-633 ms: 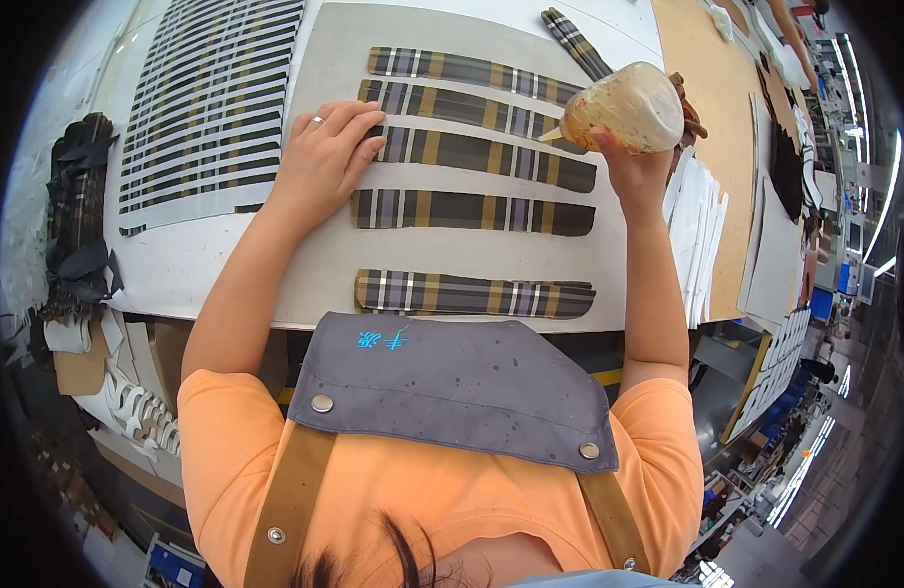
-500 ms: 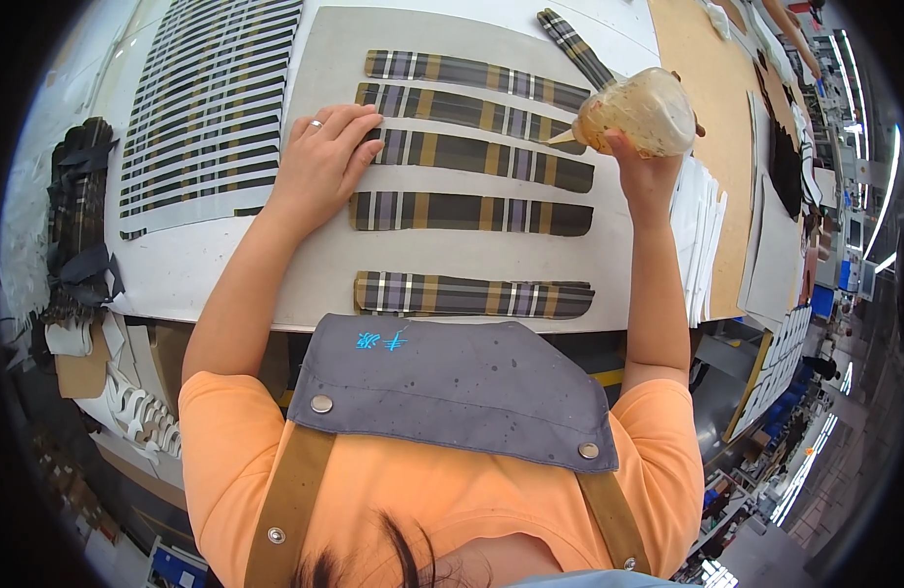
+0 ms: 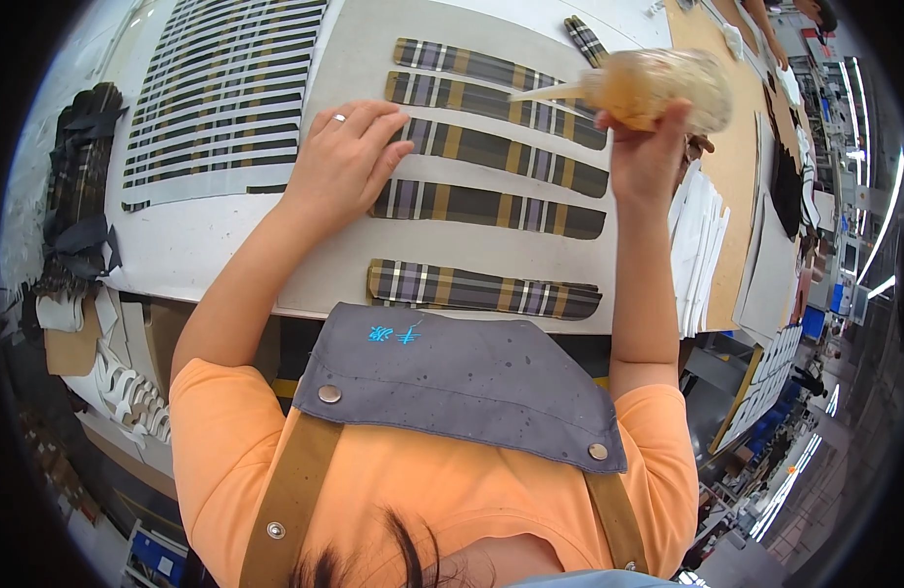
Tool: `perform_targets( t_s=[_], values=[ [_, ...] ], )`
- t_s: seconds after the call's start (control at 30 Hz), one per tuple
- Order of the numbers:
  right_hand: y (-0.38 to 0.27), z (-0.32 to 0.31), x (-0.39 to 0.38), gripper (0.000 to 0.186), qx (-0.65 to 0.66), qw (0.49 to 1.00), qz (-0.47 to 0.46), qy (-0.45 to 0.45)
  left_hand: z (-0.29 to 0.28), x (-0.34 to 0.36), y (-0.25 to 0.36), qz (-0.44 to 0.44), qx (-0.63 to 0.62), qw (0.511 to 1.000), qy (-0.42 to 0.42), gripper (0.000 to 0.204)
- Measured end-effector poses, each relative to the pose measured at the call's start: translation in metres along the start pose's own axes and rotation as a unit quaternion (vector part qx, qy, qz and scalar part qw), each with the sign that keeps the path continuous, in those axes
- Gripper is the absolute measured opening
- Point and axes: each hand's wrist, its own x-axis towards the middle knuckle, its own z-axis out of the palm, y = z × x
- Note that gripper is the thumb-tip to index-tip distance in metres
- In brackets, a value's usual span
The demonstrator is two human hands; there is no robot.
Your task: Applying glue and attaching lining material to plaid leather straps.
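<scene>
Several plaid fabric strips [image 3: 489, 208] in dark grey, mustard, lilac and white lie in rows across a grey board [image 3: 344, 265]. My left hand [image 3: 349, 162] is open, its fingers stretched out at the left end of the third strip [image 3: 511, 159] from the top. My right hand [image 3: 650, 152] grips a translucent squeeze bottle [image 3: 672, 86] that holds a yellowish fluid. Tipped nearly level, the bottle points its thin nozzle leftward over the second strip [image 3: 457, 93]. Whether the nozzle tip touches the cloth I cannot tell.
Left of the board lies a sheet with many narrow plaid strips [image 3: 221, 98]. A folded plaid piece [image 3: 584, 39] rests behind the bottle. White paper pieces [image 3: 702, 245] are stacked at the right. Dark cloth bundles [image 3: 79, 186] hang at the far left.
The bottle in my right hand has tilted closer to level, and its nozzle has moved left along the second strip. My left hand stays near the strips' left ends. The whole view has shifted slightly.
</scene>
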Motion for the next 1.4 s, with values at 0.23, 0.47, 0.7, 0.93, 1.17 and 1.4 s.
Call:
perform_targets(
  t_s=[0.23, 0.47, 0.7, 0.93, 1.17, 1.4],
  values=[
    [0.032, 0.085, -0.010, 0.041, -0.125, 0.972, -0.083, -0.180, 0.002, -0.029, 0.006, 0.018, -0.027, 0.999, -0.007, 0.026],
    [0.044, 0.102, -0.006, 0.042, -0.219, 0.937, -0.100, -0.254, 0.001, -0.029, 0.007, 0.013, -0.036, 0.999, -0.030, 0.027],
    [0.044, 0.095, -0.007, 0.045, -0.305, 0.914, -0.132, -0.232, 0.003, -0.029, 0.006, -0.003, -0.036, 0.999, -0.041, 0.027],
    [0.030, 0.063, -0.009, 0.050, -0.291, 0.924, -0.115, -0.221, 0.004, -0.028, 0.007, 0.005, -0.040, 0.999, -0.035, 0.026],
    [0.012, 0.019, -0.017, 0.055, -0.335, 0.915, -0.132, -0.182, 0.006, -0.030, 0.007, 0.004, -0.035, 0.999, -0.022, 0.025],
    [-0.007, -0.019, -0.029, 0.052, -0.333, 0.923, -0.133, -0.139, 0.002, -0.027, 0.011, -0.003, -0.026, 0.999, -0.025, 0.024]
  ],
)
